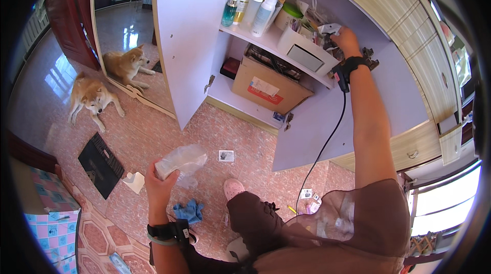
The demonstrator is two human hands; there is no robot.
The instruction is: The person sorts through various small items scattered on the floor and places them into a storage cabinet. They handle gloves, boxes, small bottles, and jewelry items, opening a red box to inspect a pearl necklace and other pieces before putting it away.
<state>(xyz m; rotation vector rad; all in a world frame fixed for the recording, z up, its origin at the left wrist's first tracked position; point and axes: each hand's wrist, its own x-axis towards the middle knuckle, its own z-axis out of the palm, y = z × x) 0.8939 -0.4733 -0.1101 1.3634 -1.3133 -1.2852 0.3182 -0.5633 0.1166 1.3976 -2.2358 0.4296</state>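
Observation:
My left hand (163, 184) grips a white box (167, 166) partly wrapped in a clear plastic bag (191, 159), above the floor. Up at the cabinet's upper shelf (245, 34), the fingers of my right hand (346, 42) close on a crumpled white-and-dark packet (330, 29); the fingertips are partly hidden. Just left of that hand stands a white storage box (299, 49) with small items in its top. Further left are a tub with a green lid (293, 10), a white spray bottle (264, 15) and a green pump bottle (229, 12).
Both cabinet doors stand open, the left door (188, 44) and right door (318, 136). A cardboard box (268, 86) fills the lower shelf. A dog (94, 99) lies by the mirror (126, 28). On the floor are a black bag (101, 164), a blue cloth (188, 211) and a card (226, 156).

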